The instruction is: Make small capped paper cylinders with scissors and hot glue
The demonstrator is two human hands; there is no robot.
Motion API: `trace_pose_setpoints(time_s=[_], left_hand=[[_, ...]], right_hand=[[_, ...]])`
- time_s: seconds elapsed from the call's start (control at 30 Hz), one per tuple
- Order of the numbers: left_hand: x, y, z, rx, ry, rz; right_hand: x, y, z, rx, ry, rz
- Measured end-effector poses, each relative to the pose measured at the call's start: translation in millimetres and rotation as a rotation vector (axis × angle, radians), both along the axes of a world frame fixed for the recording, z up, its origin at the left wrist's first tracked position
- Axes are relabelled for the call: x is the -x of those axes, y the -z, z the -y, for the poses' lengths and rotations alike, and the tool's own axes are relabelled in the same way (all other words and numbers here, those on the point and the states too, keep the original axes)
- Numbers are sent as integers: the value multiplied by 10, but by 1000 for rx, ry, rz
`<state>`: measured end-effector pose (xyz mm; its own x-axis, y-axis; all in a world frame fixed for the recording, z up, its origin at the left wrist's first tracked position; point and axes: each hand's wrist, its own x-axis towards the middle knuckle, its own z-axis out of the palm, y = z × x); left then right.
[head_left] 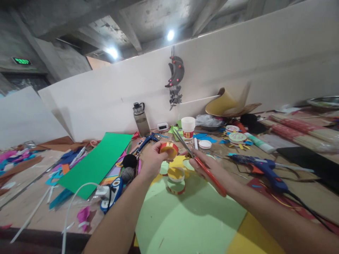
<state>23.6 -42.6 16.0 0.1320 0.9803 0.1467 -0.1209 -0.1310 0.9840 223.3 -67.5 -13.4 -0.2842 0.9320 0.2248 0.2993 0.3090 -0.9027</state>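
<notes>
My left hand [152,160] is closed around a small paper cup [169,149] with a yellow inside and a red band, held above the table with its mouth facing me. My right hand [212,169] grips red-handled scissors [194,157]; their metal blades point up and left, right beside the cup's rim. Below the hands two similar yellow-and-red cups [176,180] stand on a pale green sheet [190,218].
A blue glue gun [265,167] lies to the right with its black cord. A green foam sheet [100,160], a water bottle [140,119], stacked white cups [188,127], paper scraps and yarn balls [129,167] litter the table. A white wall panel stands behind.
</notes>
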Motion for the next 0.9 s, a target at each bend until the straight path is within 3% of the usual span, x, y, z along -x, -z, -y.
trace_pose_setpoints(time_s=[0.2,0.53,0.9], left_hand=[[-19,-7,6,-105,-79,-208],[-104,-6,69,-72,-100,-217],[-152,30,92,-138,-180,-353]], right_hand=[[17,-44,17,109,1,-79],[63,-55,57,233,24,-296],[73,-50,69,266,34,-348]])
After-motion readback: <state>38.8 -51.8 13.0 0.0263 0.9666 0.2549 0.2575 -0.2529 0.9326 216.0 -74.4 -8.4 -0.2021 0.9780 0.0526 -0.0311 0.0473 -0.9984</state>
